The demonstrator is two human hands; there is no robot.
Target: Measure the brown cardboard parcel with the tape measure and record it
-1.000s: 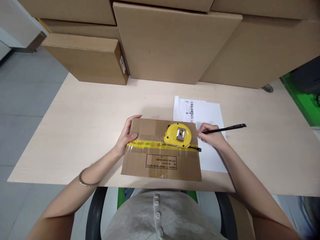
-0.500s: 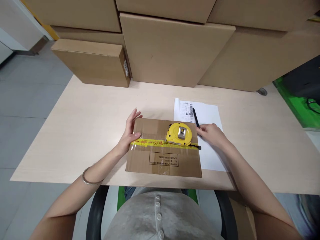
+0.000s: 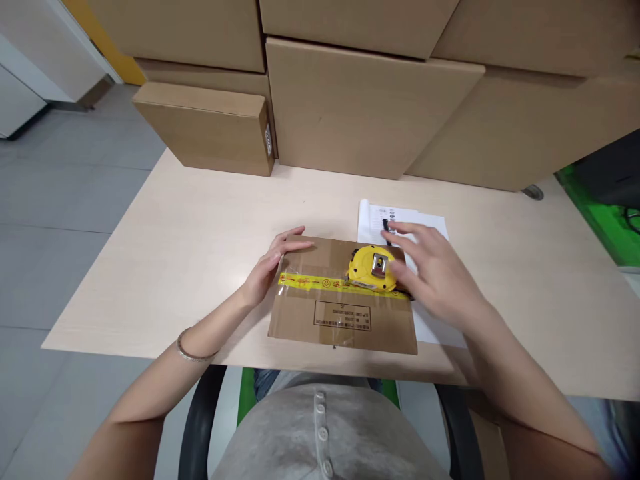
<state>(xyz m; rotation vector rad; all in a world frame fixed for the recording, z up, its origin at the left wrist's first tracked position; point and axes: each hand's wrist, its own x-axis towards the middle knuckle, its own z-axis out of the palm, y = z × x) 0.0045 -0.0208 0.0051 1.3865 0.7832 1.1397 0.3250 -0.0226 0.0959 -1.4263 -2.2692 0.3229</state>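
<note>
A flat cardboard box (image 3: 300, 317) lies near the table's front edge, with yellow printed tape across it. On its right part sits a yellow tape measure (image 3: 367, 270) with a metal clip facing up. My left hand (image 3: 265, 270) rests against the box's left edge, fingers stretched out over the far left corner. Over the box's right edge, my right hand (image 3: 435, 273) hovers with fingers apart, its thumb at the tape measure's right side. A black pen (image 3: 385, 225) lies on white paper sheets (image 3: 435, 223), partly hidden by the right fingers.
Large cardboard boxes (image 3: 360, 113) stand stacked along the table's far side. A smaller box (image 3: 225, 137) stands in front of them at the left. Chair armrests (image 3: 200, 427) flank me below the table edge (image 3: 125, 353).
My right hand has lifted off the paper by the pen and spread above the tape measure's right side. The left fingers have shifted onto the box's top. The view has shifted slightly.
</note>
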